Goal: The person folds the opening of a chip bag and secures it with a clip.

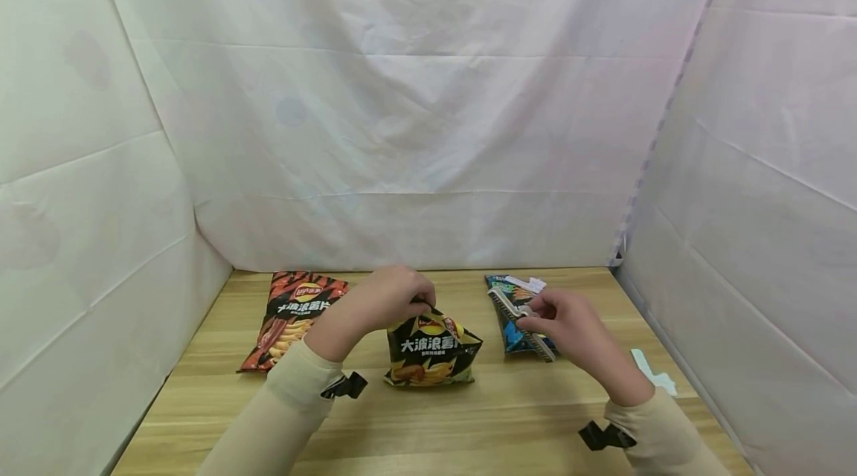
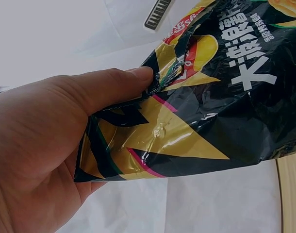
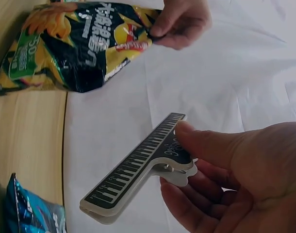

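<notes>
A black and yellow chip bag [image 1: 428, 357] stands upright on the table, its top edge folded over. My left hand [image 1: 391, 301] pinches that top edge between thumb and fingers, seen closely in the left wrist view, where the thumb [image 2: 123, 80] presses on the bag. To the right, my right hand [image 1: 569, 327] holds a long bag clip [image 3: 138, 162] with a piano-key pattern, thumb on one side of its handle and fingers on the other. The clip is in the air, apart from the black bag. A blue chip bag [image 1: 512, 338] lies beneath it.
A red chip bag [image 1: 294, 320] lies at the left of the wooden table [image 1: 428, 431]. Near the right edge rests a pale clip [image 1: 652, 372], and another light clip [image 1: 529, 284] sits at the blue bag's top. White cloth [image 1: 402, 126] hangs around the table.
</notes>
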A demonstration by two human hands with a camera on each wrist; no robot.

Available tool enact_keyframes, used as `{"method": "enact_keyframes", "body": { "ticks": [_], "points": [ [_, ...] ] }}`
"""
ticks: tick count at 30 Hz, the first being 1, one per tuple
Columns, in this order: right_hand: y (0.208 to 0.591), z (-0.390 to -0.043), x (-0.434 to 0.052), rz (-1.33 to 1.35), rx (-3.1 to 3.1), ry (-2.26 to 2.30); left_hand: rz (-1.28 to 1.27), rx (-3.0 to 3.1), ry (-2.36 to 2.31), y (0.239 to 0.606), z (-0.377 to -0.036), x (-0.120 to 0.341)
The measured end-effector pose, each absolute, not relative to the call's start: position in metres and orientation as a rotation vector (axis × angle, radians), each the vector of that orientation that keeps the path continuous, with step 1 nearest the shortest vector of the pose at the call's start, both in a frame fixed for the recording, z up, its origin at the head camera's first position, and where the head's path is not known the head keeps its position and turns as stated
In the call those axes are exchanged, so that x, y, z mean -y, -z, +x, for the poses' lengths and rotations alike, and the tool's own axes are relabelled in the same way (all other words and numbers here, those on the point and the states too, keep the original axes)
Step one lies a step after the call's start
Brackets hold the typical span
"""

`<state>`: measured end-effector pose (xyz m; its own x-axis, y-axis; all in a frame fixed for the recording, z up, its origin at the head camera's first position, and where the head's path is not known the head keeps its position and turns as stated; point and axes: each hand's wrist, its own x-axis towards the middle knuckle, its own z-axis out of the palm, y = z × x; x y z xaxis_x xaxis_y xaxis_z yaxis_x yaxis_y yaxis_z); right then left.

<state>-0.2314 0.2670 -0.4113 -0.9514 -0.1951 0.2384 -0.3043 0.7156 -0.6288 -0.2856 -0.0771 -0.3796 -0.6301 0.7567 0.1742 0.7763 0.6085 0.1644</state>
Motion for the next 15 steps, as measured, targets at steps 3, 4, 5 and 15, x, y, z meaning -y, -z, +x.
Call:
{"method": "enact_keyframes", "body": {
  "ticks": [3, 4, 5, 15],
  "points": [
    [0.411, -0.231, -0.259, 0.48, 2.729, -1.077, -1.306, 2.743, 0.34, 0.379, -0.286, 0.077],
    [0.411, -0.231, -0.256, 0.513, 2.714, -1.081, -1.305, 2.744, 0.339, 0.379, -0.286, 0.077],
    [0.412, -0.231, -0.253, 0.551, 2.696, -1.081, -1.304, 2.746, 0.339, 0.379, -0.286, 0.077],
    [0.421, -0.237, -0.232, 0.776, 2.604, -1.093, -1.306, 2.753, 0.342, 0.378, -0.285, 0.075]
  ]
}}
